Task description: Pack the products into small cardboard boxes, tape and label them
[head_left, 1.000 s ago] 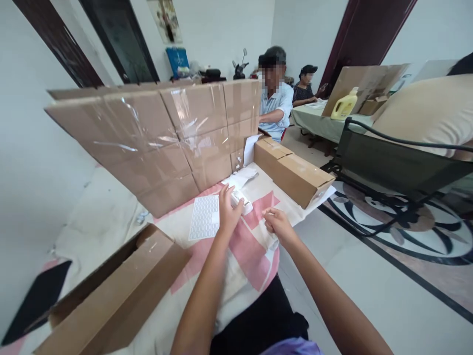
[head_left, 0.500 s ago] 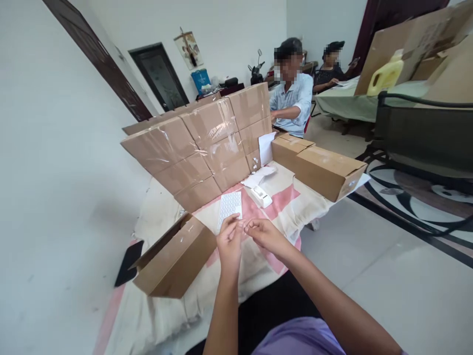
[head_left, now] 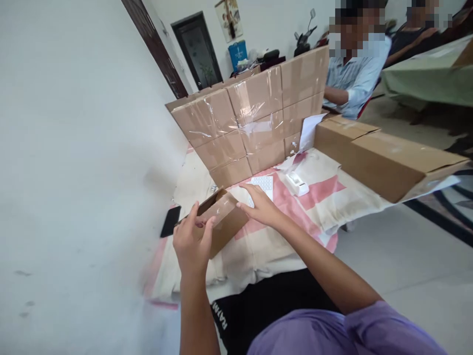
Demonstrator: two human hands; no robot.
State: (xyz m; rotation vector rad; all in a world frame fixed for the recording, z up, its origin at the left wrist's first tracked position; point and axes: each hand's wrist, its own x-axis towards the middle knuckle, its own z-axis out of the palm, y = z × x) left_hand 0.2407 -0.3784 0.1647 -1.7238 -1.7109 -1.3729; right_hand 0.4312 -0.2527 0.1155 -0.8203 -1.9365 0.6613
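Observation:
My left hand (head_left: 192, 241) grips the near end of a long open cardboard box (head_left: 223, 222) that lies on the cloth-covered table (head_left: 258, 246). My right hand (head_left: 260, 207) rests on the box's far top edge, fingers stretched out towards a white sticker sheet (head_left: 263, 185). A small white device (head_left: 297, 183) lies just beyond, on a pink stripe of the cloth.
A taped wall of cardboard boxes (head_left: 254, 113) stands at the back of the table. A long closed carton (head_left: 384, 158) lies along the right. Behind it sits a person in a light blue shirt (head_left: 354, 74); a second person sits further back. A white wall is on the left.
Both hands left the spot by the sticker sheet and went left to the open box; my left hand now grips its end. The view swung left and closer.

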